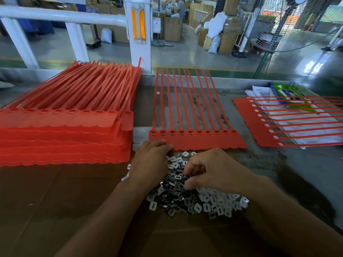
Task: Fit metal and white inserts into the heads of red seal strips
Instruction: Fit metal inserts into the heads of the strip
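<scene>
Many inserts (204, 203) under right hand (213, 171); pinching, perhaps

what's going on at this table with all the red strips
A person is fitting inserts into red seal strips. Their right hand digs into the pile of inserts, fingers curled; whether it has one pinched is unclear. Their left hand rests on the near edge of the middle sheet of strips, whose heads already show dark inserts. A stack of strips waits at the left; another sheet with white inserts lies at the right.
</scene>
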Motion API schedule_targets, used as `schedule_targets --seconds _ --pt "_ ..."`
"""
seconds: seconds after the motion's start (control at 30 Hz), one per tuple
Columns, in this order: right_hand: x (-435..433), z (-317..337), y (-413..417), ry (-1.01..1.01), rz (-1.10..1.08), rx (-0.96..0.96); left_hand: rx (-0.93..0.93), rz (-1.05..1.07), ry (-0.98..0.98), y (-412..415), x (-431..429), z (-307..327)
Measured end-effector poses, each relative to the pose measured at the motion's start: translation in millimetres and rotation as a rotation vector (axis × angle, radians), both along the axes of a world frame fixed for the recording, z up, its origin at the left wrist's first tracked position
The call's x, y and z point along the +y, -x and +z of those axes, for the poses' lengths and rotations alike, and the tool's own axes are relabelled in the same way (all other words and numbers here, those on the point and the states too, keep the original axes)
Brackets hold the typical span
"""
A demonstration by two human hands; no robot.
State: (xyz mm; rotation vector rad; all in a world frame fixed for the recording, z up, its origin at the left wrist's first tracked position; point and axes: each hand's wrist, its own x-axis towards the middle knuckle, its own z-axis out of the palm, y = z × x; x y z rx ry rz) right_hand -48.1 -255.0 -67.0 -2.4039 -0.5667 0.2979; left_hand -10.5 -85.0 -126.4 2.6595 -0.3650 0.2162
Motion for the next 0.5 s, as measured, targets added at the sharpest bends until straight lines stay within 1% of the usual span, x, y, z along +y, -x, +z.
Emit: schedule_targets --seconds 0.2,0.33,0.4,0.5 --pt "0.1 0.4 -1.2 -0.013 0.010 -0.040 0.002 -0.001 -0.008 -0.1 0.2 -0.3" --pt "-1.6 0.5 -1.6 0.012 0.023 -0.131 0.000 0.007 -0.002 -0.6 -0.4 -1.6" --pt "-6.1 2.1 -3.9 -0.005 -0.008 -0.135 0.002 0.011 0.004 -0.9 -0.9 -1.8" --pt "-17.6 7.0 -12.2 -0.061 -0.115 -0.131 0.012 0.016 0.006 -1.2 -0.6 -1.6"
